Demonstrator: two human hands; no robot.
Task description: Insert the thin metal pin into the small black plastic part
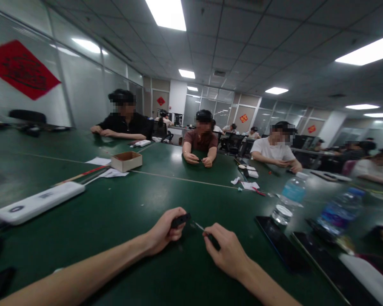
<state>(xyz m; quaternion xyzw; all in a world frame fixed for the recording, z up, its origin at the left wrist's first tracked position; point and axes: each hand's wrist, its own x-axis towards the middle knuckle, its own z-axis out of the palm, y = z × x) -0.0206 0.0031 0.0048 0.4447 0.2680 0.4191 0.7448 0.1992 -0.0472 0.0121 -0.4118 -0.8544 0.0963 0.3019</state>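
My left hand (168, 231) is closed round a small black oblong piece (180, 220), held above the green table; its far end pokes out past my fingers. In my right hand (227, 250) is a slim tool that looks like a screwdriver (214, 241), with a dark handle and a thin pale shaft. The shaft's tip points up and left at the end of the black piece, seemingly a small gap away. Fingers cover most of the handle and part of the black piece, so its kind does not show.
A white power strip (40, 203) and an open cardboard box (127, 161) are on the left. At right stand two water bottles (289, 197) beside a dark phone (282, 244). Several people sit round the green table (115, 208); paper scraps (249, 185) lie farther off.
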